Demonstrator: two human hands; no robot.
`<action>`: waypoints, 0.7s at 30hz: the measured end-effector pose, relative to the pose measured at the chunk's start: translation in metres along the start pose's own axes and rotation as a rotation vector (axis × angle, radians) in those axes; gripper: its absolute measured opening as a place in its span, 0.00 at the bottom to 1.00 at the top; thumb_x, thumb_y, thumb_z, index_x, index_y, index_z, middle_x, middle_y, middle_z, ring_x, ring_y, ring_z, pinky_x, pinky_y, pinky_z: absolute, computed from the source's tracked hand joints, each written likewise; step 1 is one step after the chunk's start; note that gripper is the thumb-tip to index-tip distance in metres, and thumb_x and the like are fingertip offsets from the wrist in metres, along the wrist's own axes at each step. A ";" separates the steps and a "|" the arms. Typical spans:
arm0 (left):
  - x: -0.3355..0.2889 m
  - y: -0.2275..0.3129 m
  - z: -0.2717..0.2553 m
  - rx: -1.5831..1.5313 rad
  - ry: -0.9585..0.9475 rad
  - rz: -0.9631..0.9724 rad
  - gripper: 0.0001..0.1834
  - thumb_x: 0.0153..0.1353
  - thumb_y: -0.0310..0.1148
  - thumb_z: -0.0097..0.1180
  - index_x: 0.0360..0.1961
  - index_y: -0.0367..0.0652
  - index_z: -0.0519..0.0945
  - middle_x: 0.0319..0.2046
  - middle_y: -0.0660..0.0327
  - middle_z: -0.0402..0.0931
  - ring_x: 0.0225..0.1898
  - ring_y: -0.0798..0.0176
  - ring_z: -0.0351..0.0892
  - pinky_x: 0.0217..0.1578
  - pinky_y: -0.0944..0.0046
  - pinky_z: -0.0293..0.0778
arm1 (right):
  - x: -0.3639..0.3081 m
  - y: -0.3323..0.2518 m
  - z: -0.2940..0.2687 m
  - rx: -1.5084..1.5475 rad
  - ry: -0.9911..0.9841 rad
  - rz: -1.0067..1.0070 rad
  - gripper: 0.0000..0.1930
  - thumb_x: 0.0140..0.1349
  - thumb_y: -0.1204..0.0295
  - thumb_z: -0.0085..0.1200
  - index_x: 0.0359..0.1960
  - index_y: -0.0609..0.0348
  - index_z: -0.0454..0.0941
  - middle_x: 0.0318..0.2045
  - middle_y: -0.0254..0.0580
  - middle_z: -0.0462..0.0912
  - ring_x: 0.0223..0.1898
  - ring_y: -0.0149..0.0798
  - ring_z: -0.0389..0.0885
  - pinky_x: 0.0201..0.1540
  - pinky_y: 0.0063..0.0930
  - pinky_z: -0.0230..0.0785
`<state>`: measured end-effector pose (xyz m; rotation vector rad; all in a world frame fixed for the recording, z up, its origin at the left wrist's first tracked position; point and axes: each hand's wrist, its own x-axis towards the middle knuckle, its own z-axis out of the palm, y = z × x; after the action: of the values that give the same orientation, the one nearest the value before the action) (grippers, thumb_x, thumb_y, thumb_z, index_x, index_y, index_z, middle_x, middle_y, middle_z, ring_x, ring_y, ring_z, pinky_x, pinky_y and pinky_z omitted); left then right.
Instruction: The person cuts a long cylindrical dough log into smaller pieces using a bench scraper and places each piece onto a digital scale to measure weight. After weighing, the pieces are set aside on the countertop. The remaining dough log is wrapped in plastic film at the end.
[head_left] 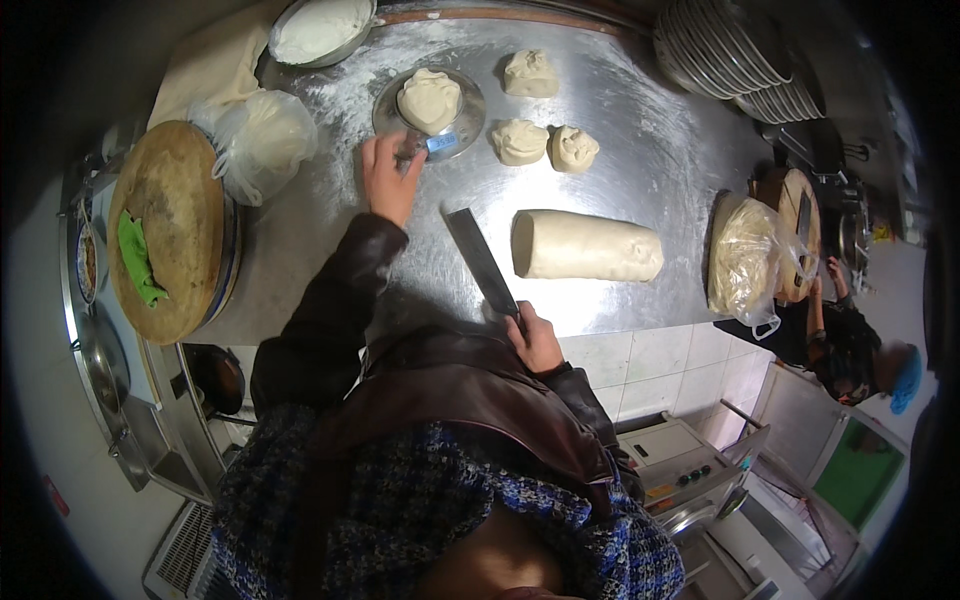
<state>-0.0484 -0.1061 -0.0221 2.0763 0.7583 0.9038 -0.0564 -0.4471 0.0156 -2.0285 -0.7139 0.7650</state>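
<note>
A digital scale (468,112) with a round metal top and a lit blue display carries a lump of dough (430,101). At its near left edge is my left hand (388,182), fingers apart and holding nothing that I can see; whether it touches the scale I cannot tell. My right hand (538,340) grips the handle of a cleaver (480,262), its long dark blade pointing away and leftward. Right of the blade lies a thick log of dough (590,245) with a cut left end. Three cut dough pieces sit beyond it: one far (531,74), two nearer (520,143) (575,149).
A floury metal table (450,190) spans the front. Leftward are a bowl of flour (320,30), a plastic bag (265,145) and a round wooden board (170,220) with a green cloth (140,258). Bagged dough (745,255), stacked trays (720,50) and another person (850,340) are rightward.
</note>
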 end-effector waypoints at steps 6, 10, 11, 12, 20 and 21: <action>0.083 0.019 0.026 0.498 -0.146 0.228 0.38 0.46 0.50 0.74 0.60 0.54 0.76 0.50 0.48 0.69 0.52 0.41 0.68 0.56 0.50 0.69 | 0.000 0.001 0.000 0.023 0.003 -0.011 0.09 0.70 0.72 0.54 0.41 0.64 0.68 0.23 0.55 0.76 0.23 0.52 0.76 0.29 0.37 0.69; 0.113 0.017 0.032 0.553 -0.347 0.145 0.35 0.46 0.48 0.70 0.59 0.59 0.77 0.49 0.48 0.72 0.53 0.41 0.68 0.56 0.51 0.69 | -0.002 -0.001 -0.002 0.015 -0.048 0.092 0.12 0.69 0.72 0.54 0.48 0.65 0.70 0.30 0.67 0.78 0.35 0.70 0.78 0.34 0.48 0.71; 0.119 0.014 0.031 0.526 -0.407 0.121 0.34 0.46 0.46 0.68 0.58 0.60 0.77 0.48 0.48 0.72 0.53 0.41 0.68 0.55 0.51 0.70 | -0.003 -0.001 -0.002 0.029 -0.041 0.095 0.12 0.69 0.72 0.54 0.48 0.65 0.70 0.29 0.66 0.78 0.35 0.70 0.78 0.34 0.48 0.71; 0.125 0.011 0.028 0.441 -0.437 0.045 0.30 0.47 0.40 0.66 0.56 0.60 0.79 0.47 0.50 0.74 0.54 0.42 0.69 0.56 0.52 0.70 | -0.003 -0.002 -0.002 0.043 -0.036 0.097 0.12 0.69 0.72 0.54 0.48 0.66 0.70 0.29 0.66 0.78 0.35 0.70 0.77 0.34 0.48 0.71; 0.128 -0.004 0.025 0.241 -0.652 0.492 0.33 0.50 0.27 0.62 0.61 0.61 0.79 0.69 0.53 0.63 0.68 0.45 0.62 0.67 0.55 0.63 | 0.012 -0.005 0.000 0.053 -0.019 0.040 0.09 0.69 0.73 0.55 0.41 0.64 0.70 0.22 0.54 0.73 0.20 0.46 0.70 0.28 0.33 0.66; 0.127 -0.005 0.025 0.161 -0.591 0.491 0.34 0.50 0.28 0.62 0.62 0.60 0.77 0.71 0.52 0.59 0.69 0.45 0.61 0.67 0.55 0.62 | 0.015 -0.007 -0.001 0.060 -0.024 0.034 0.09 0.69 0.73 0.55 0.42 0.64 0.70 0.22 0.54 0.73 0.20 0.46 0.70 0.28 0.32 0.66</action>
<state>0.0437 -0.0190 0.0063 2.5450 0.0024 0.4218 -0.0473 -0.4333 0.0183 -1.9846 -0.6634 0.8222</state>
